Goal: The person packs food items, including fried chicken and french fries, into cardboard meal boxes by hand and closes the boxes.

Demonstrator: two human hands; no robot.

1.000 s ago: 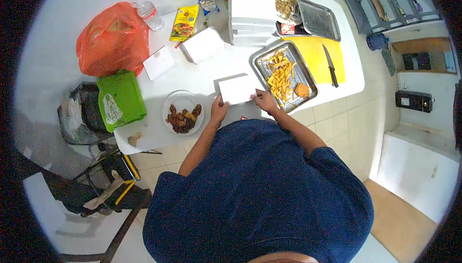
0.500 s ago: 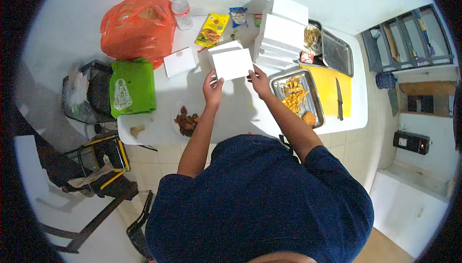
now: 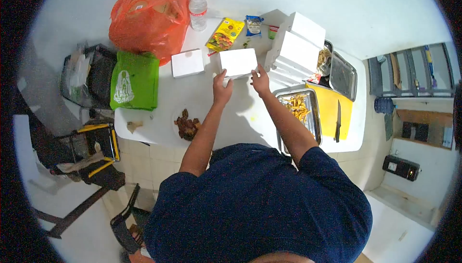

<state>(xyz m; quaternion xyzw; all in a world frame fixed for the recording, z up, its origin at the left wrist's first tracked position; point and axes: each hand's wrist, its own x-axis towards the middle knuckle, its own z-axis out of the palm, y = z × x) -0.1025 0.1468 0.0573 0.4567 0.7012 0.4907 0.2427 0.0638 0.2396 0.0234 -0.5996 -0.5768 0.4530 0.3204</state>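
The left hand [image 3: 222, 88] and right hand [image 3: 260, 80] pinch the near corners of a white box [image 3: 237, 61] between them, where even, gentle pressure would likely keep it level, clear of the box stack [image 3: 294, 51] right of the grip.

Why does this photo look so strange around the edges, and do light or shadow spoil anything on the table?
Head view: black corners ring a bowed, wide-angle-looking scene; grain speckles the dark blue shirt. Same head view: a soft shadow falls on the white table beside the right forearm, and the white box at the hands looks washed out.
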